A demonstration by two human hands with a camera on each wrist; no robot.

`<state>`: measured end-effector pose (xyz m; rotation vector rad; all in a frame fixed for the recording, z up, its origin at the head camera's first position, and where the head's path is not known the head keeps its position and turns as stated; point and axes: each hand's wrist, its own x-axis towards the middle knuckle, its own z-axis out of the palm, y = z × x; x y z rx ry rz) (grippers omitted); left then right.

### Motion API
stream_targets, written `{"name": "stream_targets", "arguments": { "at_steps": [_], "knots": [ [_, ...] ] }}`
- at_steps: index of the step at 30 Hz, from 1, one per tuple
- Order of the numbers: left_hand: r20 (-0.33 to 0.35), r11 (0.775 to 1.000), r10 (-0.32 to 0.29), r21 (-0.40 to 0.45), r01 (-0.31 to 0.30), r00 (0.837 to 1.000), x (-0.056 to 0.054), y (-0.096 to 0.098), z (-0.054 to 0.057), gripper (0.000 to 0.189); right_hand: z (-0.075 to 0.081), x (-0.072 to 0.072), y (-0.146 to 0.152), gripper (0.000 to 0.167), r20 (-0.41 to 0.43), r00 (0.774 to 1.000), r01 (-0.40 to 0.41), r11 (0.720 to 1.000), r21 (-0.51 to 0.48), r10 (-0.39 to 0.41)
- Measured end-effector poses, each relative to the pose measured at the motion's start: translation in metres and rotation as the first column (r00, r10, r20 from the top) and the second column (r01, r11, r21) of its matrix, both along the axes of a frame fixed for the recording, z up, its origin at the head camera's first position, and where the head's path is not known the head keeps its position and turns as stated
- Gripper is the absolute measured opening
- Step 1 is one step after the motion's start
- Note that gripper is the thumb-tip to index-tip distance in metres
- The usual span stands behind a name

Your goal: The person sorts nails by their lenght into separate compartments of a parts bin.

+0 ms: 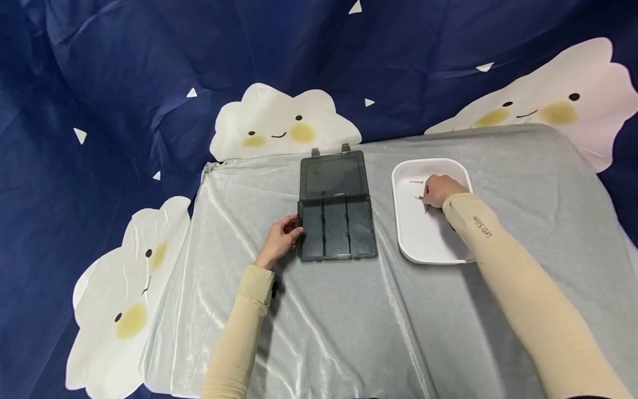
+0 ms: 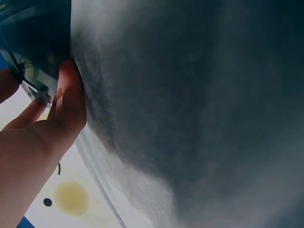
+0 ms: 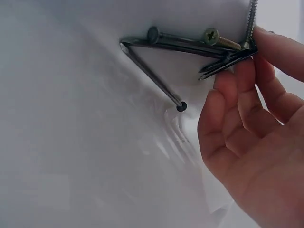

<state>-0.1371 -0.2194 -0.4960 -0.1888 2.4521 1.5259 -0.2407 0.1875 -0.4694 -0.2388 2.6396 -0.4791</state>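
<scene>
In the head view, a dark translucent compartment box (image 1: 335,228) lies with its lid (image 1: 333,174) folded back. My left hand (image 1: 283,238) holds the box's left edge, thumb at the rim; the left wrist view shows its fingers at the box corner (image 2: 35,52). My right hand (image 1: 441,191) reaches into a white tray (image 1: 406,244). In the right wrist view, its thumb and fingers pinch at a silver screw (image 3: 251,23) in a small pile. Dark nails (image 3: 154,76) and a brass-coloured screw (image 3: 223,40) lie against the fingertips; the exact contact is partly hidden.
A grey cloth (image 1: 349,327) with folds covers the table. Behind it hangs a dark blue curtain (image 1: 149,50) with cloud prints. The tray stands to the right of the box, a narrow strip of cloth between them. Another thin fastener (image 1: 416,182) lies in the tray.
</scene>
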Motion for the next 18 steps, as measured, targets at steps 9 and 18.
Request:
{"name": "stream_targets", "arguments": {
  "at_steps": [9, 18],
  "knots": [
    [0.004, 0.998, 0.022, 0.064, -0.022, 1.000, -0.0012, 0.0001, 0.0005, 0.047, -0.0012, 0.0008, 0.0014, 0.010, -0.026, 1.000, 0.006, 1.000, -0.009, -0.006],
    [0.053, 0.990, 0.059, 0.122, -0.065, 0.997, -0.0030, -0.0007, -0.0013, 0.048, -0.0011, 0.0021, 0.0018, 0.008, -0.061, 0.998, 0.003, 1.000, 0.002, -0.003]
  ]
}}
